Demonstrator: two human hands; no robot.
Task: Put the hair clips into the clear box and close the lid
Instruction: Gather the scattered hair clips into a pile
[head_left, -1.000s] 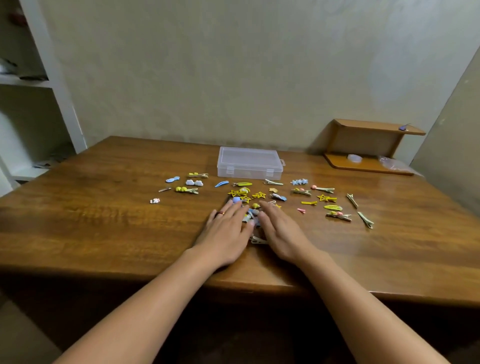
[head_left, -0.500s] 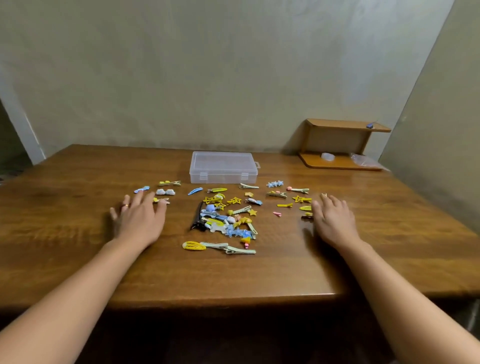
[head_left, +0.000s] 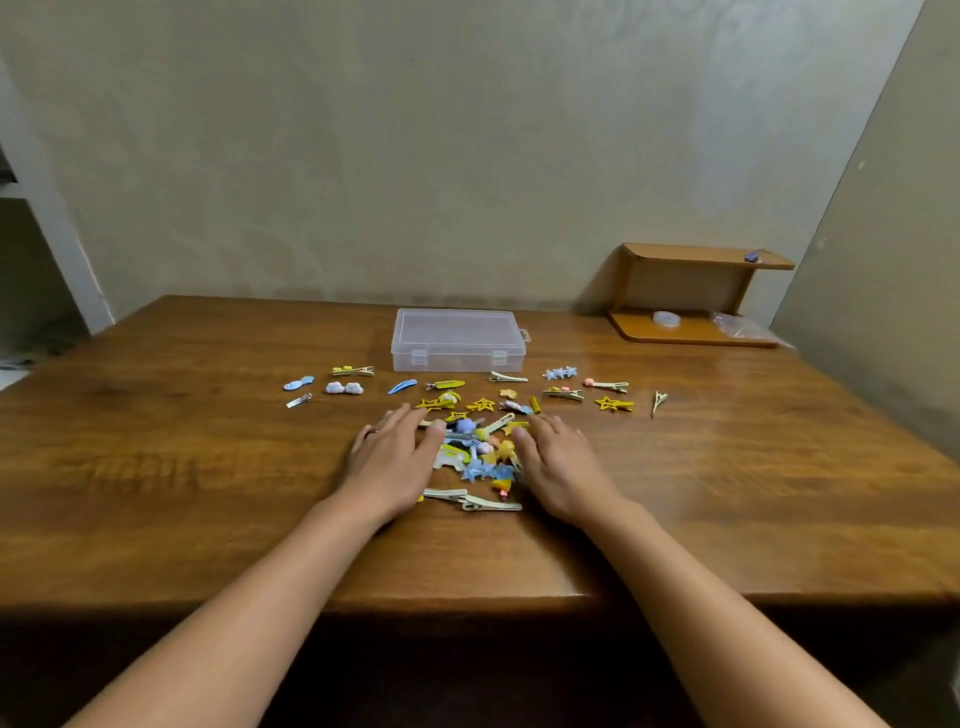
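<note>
Wooden table (head_left: 182, 467) under plain walls: the left hand (head_left: 392, 460) and right hand (head_left: 558, 470) lie flat, fingers straight, flanking a heap of hair clips (head_left: 480, 452). Beyond the fingertips more clips lie scattered, then the clear box (head_left: 457, 340), lid closed; no writing is readable.

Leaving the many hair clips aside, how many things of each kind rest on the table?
clear box: 1
hands: 2, the left hand and the right hand
wooden shelf: 1
Total: 4
</note>
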